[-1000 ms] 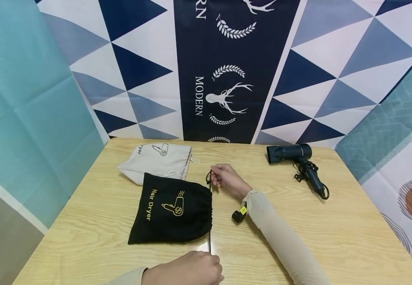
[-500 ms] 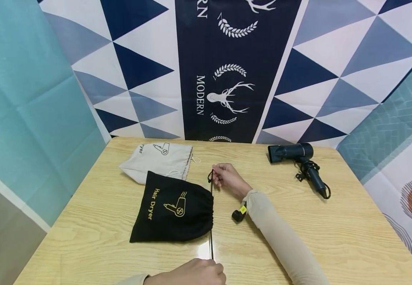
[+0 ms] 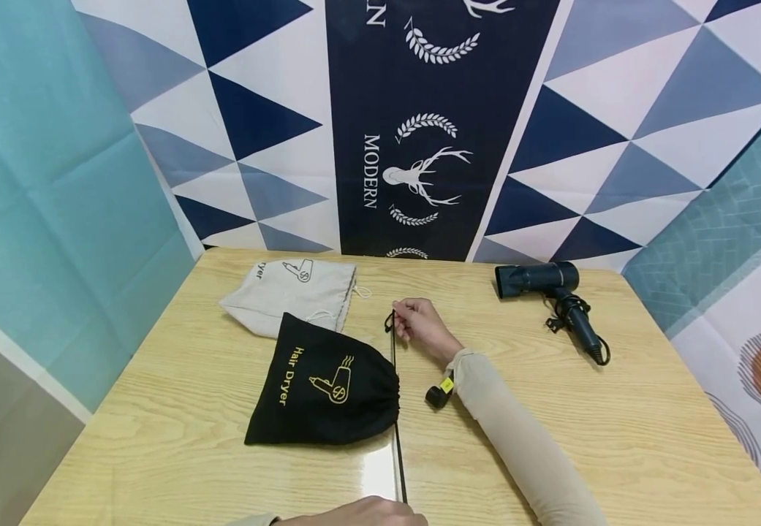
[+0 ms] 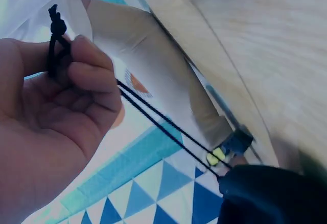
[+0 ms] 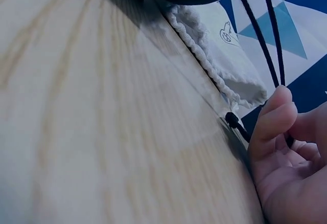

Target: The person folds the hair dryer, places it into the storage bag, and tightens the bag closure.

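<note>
A black drawstring bag (image 3: 327, 391) with yellow "Hair Dryer" lettering lies on the table, its mouth gathered toward the right. From one side of the mouth a black drawstring (image 3: 400, 467) runs taut to my left hand (image 3: 360, 511) at the bottom edge of the head view. In the left wrist view the fingers curl round that doubled cord, and its knot (image 4: 58, 27) sticks out past them. Beyond the bag, my right hand (image 3: 422, 326) pinches the opposite drawstring between thumb and forefinger. That cord's knotted end (image 5: 232, 120) hangs below the fingers in the right wrist view.
A pale cloth drawstring bag (image 3: 297, 292) lies at the back left, partly under the black one. At the back right rests a dark hair dryer (image 3: 538, 281) with its cord wound round the handle. Patterned cloth walls (image 3: 275, 146) border the wooden table (image 3: 176, 409).
My left hand has moved toward the front edge, drawing out more cord. The black bag has shifted slightly right and its mouth is narrower. My right hand has barely moved.
</note>
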{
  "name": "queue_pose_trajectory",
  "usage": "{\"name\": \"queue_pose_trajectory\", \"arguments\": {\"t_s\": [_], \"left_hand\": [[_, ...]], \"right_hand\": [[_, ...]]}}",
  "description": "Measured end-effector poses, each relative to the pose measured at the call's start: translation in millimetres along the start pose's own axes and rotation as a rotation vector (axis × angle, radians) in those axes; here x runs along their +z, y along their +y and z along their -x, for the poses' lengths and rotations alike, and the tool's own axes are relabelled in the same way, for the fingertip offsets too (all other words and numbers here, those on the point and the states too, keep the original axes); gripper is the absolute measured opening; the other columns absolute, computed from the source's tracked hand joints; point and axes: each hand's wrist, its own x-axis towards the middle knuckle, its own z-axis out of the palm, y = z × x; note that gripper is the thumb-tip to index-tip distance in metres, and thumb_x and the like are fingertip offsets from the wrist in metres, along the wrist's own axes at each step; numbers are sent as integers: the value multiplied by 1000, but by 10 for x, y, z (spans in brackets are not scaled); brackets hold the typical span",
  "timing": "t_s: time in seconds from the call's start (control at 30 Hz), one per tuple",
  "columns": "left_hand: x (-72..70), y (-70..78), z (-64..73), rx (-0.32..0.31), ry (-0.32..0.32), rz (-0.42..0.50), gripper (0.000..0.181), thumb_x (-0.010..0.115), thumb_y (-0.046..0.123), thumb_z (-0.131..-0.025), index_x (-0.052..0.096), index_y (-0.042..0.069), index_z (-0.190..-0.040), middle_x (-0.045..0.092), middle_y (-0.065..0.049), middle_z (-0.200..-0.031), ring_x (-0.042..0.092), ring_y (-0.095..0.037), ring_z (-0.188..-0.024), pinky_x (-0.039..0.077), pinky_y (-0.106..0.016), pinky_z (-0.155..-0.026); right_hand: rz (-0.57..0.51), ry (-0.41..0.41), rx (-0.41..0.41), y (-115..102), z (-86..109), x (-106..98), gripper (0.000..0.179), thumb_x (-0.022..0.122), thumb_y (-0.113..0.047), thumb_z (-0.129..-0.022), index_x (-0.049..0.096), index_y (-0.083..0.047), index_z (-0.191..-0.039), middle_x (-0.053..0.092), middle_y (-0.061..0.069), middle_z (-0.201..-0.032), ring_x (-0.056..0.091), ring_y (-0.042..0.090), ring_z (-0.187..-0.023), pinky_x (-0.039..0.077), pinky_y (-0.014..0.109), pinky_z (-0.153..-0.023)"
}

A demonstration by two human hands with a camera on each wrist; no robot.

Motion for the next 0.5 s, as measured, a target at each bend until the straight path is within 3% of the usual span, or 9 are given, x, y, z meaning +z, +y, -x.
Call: {"name": "queue_pose_trajectory", "arguments": {"t_s": [0.1, 0.2, 0.27, 0.4, 0.5], "left_hand": [[8, 34, 15, -16, -10, 135, 11, 56, 7, -95, 66, 4, -94, 66, 0, -83, 41, 17, -76, 39, -1, -68], [-1, 64, 13, 17, 22, 144, 13, 55, 6, -94, 68, 3, -96, 68, -2, -86, 45, 15, -79, 40, -1, -72], [-33, 78, -6, 60, 33, 123, 12, 56, 7, -95, 68, 5, -97, 67, 1, -87, 45, 17, -81, 40, -1, -75], [-145, 97, -39, 147, 55, 37, 9, 60, 10, -96, 65, 13, -88, 56, 9, -77, 37, 18, -74, 38, 0, -68], [-265, 99, -54, 184, 123, -155, 18, 62, 13, -95, 60, 17, -78, 47, 12, -74, 33, 14, -68, 33, 0, -62]], "right_hand": [[-6, 10, 0, 2, 12, -6, 32, 50, -16, -106, 57, 7, -85, 54, 5, -63, 50, 11, -49, 42, 23, -45], [-15, 13, 1, 5, 24, -18, 32, 50, -16, -105, 57, 8, -84, 54, 5, -61, 50, 11, -48, 42, 24, -44], [-25, 9, -4, 5, 26, -27, 31, 49, -15, -106, 56, 9, -86, 54, 5, -61, 50, 12, -49, 42, 24, -44], [-88, -17, 15, 5, 14, -65, 30, 48, -16, -106, 55, 8, -90, 56, 4, -66, 51, 12, -52, 44, 24, -47], [-140, -45, 57, -2, 5, -108, 26, 48, -16, -106, 55, 8, -96, 59, 5, -71, 53, 12, -55, 46, 24, -50]]}}
